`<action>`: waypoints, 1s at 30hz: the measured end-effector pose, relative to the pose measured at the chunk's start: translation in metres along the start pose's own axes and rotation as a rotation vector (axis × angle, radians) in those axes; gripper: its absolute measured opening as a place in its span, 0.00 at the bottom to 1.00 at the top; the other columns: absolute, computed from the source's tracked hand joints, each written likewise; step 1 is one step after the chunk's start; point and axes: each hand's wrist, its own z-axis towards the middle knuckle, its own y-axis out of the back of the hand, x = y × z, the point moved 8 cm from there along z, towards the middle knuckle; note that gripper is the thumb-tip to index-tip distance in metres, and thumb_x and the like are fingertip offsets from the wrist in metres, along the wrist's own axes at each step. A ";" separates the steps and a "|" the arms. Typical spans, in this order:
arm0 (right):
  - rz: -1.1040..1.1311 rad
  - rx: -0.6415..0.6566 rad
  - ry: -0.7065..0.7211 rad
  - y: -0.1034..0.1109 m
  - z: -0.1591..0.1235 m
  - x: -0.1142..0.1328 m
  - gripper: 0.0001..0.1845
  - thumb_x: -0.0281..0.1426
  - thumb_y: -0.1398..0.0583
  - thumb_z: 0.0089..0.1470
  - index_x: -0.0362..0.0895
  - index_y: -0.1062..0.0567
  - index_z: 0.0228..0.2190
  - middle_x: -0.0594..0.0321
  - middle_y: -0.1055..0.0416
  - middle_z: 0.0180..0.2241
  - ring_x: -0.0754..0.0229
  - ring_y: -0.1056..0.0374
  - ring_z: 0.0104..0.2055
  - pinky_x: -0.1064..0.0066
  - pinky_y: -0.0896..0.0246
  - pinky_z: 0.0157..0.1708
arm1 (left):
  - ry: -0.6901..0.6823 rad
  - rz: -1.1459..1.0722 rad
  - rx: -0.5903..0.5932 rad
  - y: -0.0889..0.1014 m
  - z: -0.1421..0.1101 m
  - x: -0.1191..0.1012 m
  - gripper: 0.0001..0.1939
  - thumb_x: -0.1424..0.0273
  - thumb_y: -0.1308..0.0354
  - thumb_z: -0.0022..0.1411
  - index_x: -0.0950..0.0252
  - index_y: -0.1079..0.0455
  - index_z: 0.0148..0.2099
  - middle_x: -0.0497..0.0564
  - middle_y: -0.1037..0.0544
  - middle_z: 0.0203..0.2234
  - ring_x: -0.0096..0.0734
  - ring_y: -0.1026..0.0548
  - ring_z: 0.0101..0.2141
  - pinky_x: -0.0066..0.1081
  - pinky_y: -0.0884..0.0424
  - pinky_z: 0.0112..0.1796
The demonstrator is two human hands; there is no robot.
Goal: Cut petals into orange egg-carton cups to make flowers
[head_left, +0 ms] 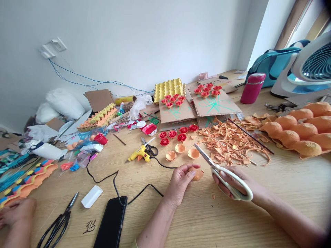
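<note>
Above one table (pixel 139 220), left fingers (pixel 188 176) pinch one orange cup (pixel 198 174); right fingers (pixel 231 182) grip white scissors (pixel 216 168).

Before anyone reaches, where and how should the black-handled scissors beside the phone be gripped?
Probably best by the black handles, from the near side: the black-handled scissors lie on the table with their handles toward the viewer and the closed blades pointing away.

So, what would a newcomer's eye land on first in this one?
Probably the bright red flowers, some on the table, others on the cardboard sheets behind. Next come the white-handled scissors in the right hand, beside the orange piece pinched in the left hand. The heap of orange scraps beyond the right hand also stands out.
</note>
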 end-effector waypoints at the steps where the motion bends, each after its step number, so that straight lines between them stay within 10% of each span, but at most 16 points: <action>1: 0.007 -0.001 -0.010 0.000 0.001 0.000 0.30 0.60 0.46 0.53 0.44 0.32 0.25 0.69 0.38 0.16 0.66 0.43 0.16 0.75 0.48 0.16 | -0.029 0.049 -0.025 0.002 0.001 -0.001 0.16 0.62 0.34 0.57 0.66 0.22 0.44 0.50 0.22 0.32 0.26 0.28 0.32 0.26 0.34 0.37; 8: -0.094 -0.022 0.020 0.003 0.003 -0.010 0.29 0.58 0.48 0.56 0.45 0.38 0.21 0.68 0.40 0.17 0.65 0.47 0.19 0.73 0.52 0.19 | -0.117 0.004 -0.079 0.009 0.003 -0.001 0.15 0.60 0.38 0.60 0.66 0.22 0.43 0.53 0.20 0.39 0.34 0.26 0.42 0.33 0.32 0.47; 30: -1.162 -0.263 0.399 0.001 -0.006 0.019 0.05 0.35 0.40 0.56 0.47 0.30 0.32 0.62 0.28 0.28 0.54 0.35 0.31 0.60 0.48 0.39 | -0.315 0.240 -0.221 0.020 0.000 -0.025 0.12 0.60 0.37 0.58 0.64 0.27 0.33 0.48 0.26 0.26 0.31 0.31 0.31 0.30 0.36 0.37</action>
